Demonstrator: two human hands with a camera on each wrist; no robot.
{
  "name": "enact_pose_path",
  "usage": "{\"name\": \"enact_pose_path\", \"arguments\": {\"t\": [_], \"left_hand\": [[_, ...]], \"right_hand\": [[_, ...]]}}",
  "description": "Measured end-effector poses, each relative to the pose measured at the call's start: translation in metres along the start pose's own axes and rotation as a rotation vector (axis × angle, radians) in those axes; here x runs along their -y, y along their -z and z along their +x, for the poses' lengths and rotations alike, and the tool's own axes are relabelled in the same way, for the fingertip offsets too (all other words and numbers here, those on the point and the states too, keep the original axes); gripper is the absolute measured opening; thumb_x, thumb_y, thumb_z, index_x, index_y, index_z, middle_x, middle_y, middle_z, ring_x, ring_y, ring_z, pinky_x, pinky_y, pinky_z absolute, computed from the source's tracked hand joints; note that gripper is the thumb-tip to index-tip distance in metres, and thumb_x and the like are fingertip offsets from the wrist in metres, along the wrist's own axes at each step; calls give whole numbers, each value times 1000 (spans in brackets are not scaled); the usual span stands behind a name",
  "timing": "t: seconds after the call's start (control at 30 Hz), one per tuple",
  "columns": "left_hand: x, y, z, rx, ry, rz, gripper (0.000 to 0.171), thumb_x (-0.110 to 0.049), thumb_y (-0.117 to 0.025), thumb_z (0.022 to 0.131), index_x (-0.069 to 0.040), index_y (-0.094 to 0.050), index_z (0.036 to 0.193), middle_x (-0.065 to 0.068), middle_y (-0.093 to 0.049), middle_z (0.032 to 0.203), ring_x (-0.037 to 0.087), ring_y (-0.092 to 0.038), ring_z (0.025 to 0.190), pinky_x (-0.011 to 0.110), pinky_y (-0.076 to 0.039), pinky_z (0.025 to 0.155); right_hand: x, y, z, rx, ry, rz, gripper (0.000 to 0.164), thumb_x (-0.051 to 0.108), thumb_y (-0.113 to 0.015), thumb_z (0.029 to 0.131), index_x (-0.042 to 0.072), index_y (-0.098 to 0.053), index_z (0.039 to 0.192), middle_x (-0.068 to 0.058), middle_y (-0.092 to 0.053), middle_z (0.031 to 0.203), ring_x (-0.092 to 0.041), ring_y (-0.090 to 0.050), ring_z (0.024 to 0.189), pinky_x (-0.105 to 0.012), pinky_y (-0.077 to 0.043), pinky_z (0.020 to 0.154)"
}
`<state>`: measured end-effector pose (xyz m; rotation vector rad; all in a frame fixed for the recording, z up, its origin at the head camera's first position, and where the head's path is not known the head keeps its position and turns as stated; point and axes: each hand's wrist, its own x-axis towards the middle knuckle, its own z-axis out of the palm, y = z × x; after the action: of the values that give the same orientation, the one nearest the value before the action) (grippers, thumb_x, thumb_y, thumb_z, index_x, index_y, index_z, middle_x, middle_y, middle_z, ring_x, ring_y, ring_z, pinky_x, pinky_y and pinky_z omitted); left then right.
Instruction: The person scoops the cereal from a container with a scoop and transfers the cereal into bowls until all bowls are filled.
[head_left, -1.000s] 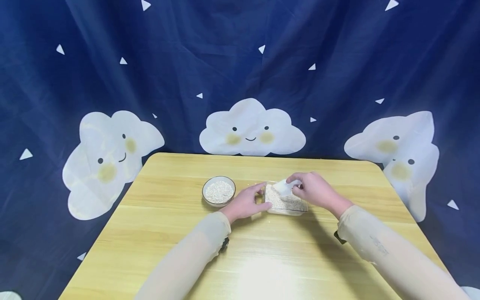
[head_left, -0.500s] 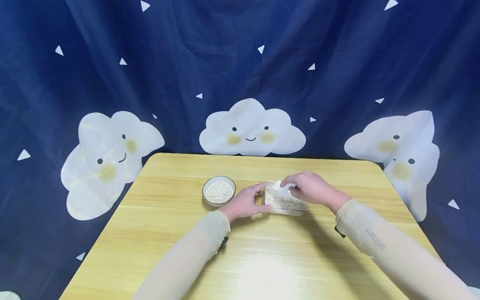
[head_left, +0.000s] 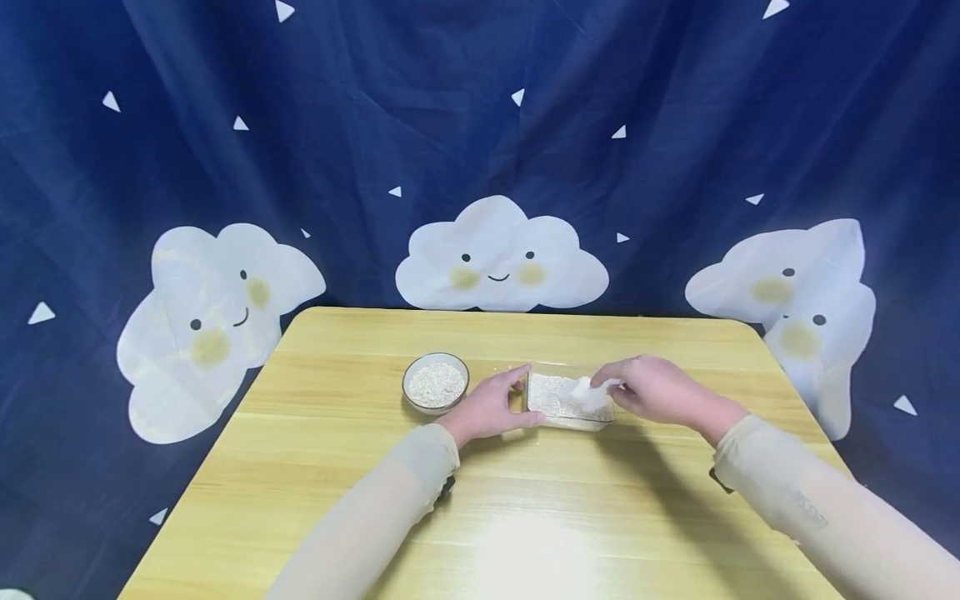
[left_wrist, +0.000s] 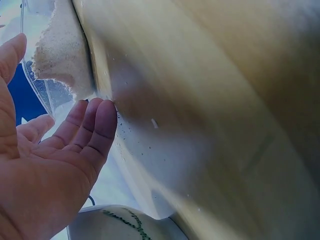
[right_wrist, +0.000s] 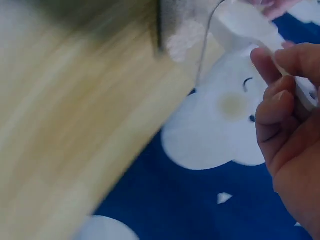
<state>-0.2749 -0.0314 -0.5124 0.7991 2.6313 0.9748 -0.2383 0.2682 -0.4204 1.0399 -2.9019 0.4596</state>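
A clear rectangular container [head_left: 573, 424] of pale oat-like flakes [head_left: 551, 394] sits on the table, right of centre. My left hand [head_left: 491, 406] lies against its left end, thumb towards the front corner and fingers towards the back one. In the left wrist view those fingers [left_wrist: 95, 127] look nearly straight beside the container wall. With its thumb and fingers my right hand [head_left: 660, 389] pinches the handle of a white scoop [head_left: 589, 395] over the container's right half. The right wrist view shows the scoop's handle [right_wrist: 306, 92] between the fingers; whether its tip touches the flakes, I cannot tell.
Left of the container stands a dark-rimmed bowl [head_left: 420, 398] holding similar flakes, close to my left wrist. A few loose crumbs [left_wrist: 154, 123] lie on the wooden table [head_left: 360, 467]. Behind the table hangs a blue curtain [head_left: 345, 167] with cloud prints.
The scoop in my right hand moves a little left, then back to the right across the container. My left hand stays at the container's left end.
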Motion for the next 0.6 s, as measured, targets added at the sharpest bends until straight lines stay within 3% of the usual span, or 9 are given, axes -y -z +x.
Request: {"name": "enact_pose_path", "arguments": {"t": [0.07, 0.2, 0.33, 0.43, 0.6], "left_hand": [[-1, 0, -1, 1, -3, -5, 102, -63, -76, 92, -21, -28, 171, 9, -64, 147, 17, -62, 99, 44, -51, 114], [-1, 1, -2, 5, -2, -15, 102, -62, -76, 92, -21, -27, 171, 10, -64, 148, 23, -65, 113, 45, -50, 116], [-1, 0, -2, 10, 3, -20, 102, -65, -74, 92, -23, -26, 172, 9, -64, 150, 23, -62, 132, 45, -47, 122], [-1, -1, -1, 5, 9, -28, 102, -65, -75, 91, -26, -26, 172, 8, -64, 149, 22, -61, 135, 44, -47, 122], [-1, -3, -1, -11, 19, -36, 101, -63, -77, 91, -28, -27, 171, 8, -66, 144, 21, -62, 130, 44, -48, 120]], "right_hand": [[-8, 0, -4, 1, -88, 131, 26, -3, -65, 93, 7, -79, 113, -4, -80, 101, -4, -54, 63, -26, -51, 63], [-22, -8, -9, 29, -293, 408, 24, 7, -68, 98, 3, -76, 120, -9, -79, 101, -3, -53, 64, -21, -48, 58], [-31, -19, -16, 41, -464, 628, 34, 17, -73, 99, 2, -72, 129, -2, -62, 73, -9, -46, 55, -23, -40, 48], [-30, -30, -20, 14, -530, 751, 43, 19, -75, 97, -1, -68, 135, 5, -50, 65, -10, -46, 55, -24, -39, 49], [-18, -49, -19, -60, -615, 944, 51, 11, -71, 96, -8, -59, 142, 8, -58, 70, -8, -45, 57, -24, -41, 52]]}}
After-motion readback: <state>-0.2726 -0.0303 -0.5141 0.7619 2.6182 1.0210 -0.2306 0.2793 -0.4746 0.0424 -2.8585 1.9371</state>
